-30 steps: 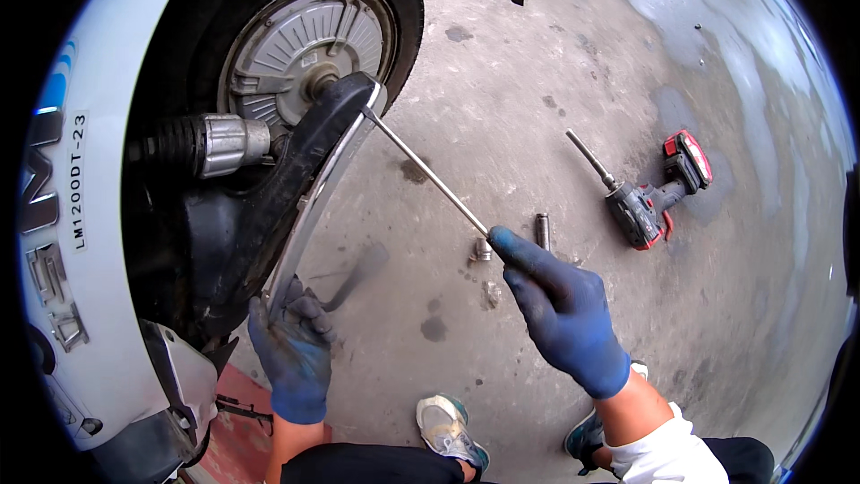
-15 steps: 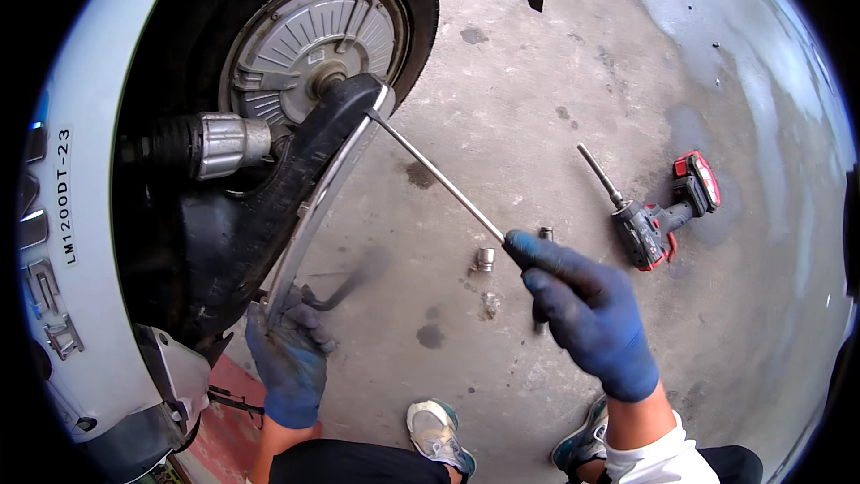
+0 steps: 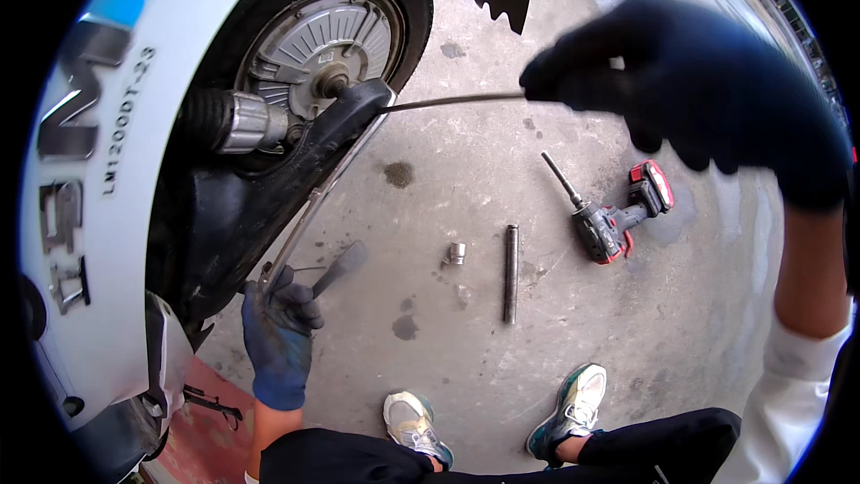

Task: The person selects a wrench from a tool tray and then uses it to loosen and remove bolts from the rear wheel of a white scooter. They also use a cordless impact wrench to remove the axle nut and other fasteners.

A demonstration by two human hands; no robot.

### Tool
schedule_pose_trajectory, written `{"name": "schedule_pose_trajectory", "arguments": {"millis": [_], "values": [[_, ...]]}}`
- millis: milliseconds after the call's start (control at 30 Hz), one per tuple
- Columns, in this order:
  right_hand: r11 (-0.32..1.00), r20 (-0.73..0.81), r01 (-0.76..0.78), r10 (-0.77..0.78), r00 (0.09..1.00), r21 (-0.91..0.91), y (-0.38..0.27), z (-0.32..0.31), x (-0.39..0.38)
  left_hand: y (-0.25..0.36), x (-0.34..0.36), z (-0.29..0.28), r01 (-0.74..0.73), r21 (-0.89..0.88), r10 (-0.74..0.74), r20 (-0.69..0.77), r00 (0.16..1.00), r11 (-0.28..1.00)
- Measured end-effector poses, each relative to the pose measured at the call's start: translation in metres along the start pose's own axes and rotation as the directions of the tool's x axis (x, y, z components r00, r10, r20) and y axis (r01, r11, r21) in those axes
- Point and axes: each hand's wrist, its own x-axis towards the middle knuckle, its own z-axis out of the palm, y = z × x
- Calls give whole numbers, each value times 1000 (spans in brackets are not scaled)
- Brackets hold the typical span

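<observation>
While the left hand (image 3: 280,341), fingers curled, grasps the strip (image 3: 305,218) low, the right hand (image 3: 694,85), fingers closed, holds the rod (image 3: 457,100) by its outer end. Rod: left of the right, nearer hand; long axis crosswise; inner tip at strip's top, beside black beam (image 3: 269,206).

Wheel (image 3: 331,36) stands behind arm-like part (image 3: 285,188) at left; on floor (image 3: 466,350), socket (image 3: 458,254), rod (image 3: 511,275) and power driver (image 3: 602,231) lie rightward in turn.

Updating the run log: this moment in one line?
Left hand: at strip | right hand: holding rod, tip near strip's top | floor: driver, socket, bar
</observation>
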Motion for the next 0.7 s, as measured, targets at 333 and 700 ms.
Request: {"name": "schedule_pose_trajectory", "arguments": {"millis": [333, 700], "values": [[943, 37, -46, 36, 999, 328, 56, 55, 5, 6, 12, -15, -51, -23, 53, 101, 993, 998], [587, 13, -169, 260, 966, 791, 58, 116, -47, 4, 7, 6, 49, -107, -45, 39, 998, 993]]}}
